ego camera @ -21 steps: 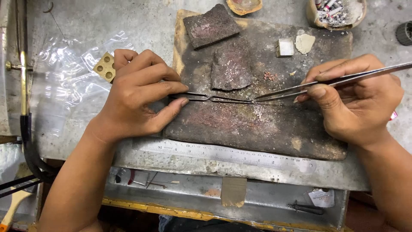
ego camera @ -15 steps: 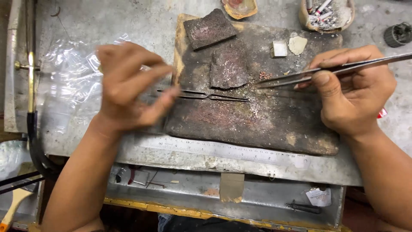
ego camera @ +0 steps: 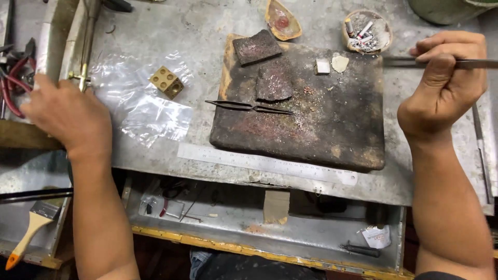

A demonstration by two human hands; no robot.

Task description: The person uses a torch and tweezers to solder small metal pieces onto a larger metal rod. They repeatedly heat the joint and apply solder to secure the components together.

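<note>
Two hands are seen apart: the right hand (ego camera: 443,83) has its fingers pinched on long tweezers (ego camera: 467,64); the left hand (ego camera: 65,116), fingers hidden, is near pliers (ego camera: 13,83). Left of the right fingers, a dark metal piece (ego camera: 249,107) lies untouched on the charred block (ego camera: 332,135).

Grey, scuffed metal-topped bench (ego camera: 155,41), stained and scratched, evenly lit from above. Open metal drawer (ego camera: 311,238) below its front edge, yellow-trimmed, holding scraps. Lower side tray (ego camera: 21,176) at left, with a paintbrush (ego camera: 28,231).
</note>
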